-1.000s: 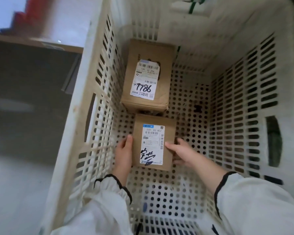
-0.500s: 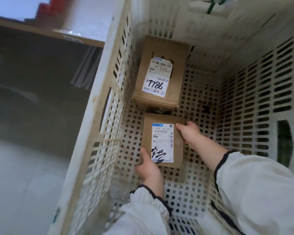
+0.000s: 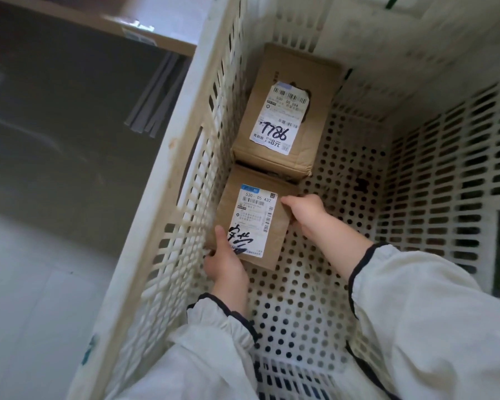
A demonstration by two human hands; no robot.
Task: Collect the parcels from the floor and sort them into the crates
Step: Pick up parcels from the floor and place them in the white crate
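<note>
So, two white sleeves reach down into the crate. Left hand grips the near box at its closest corner, thumb on the label. Right hand has its fingers curled over the box's right edge. That box sits low inside, tucked against the crate's left wall; can't tell if it's fully down on the bottom. Its far end touches the second box, marked 1786, in the far left corner. Outside on the left, pale tiles.
</note>
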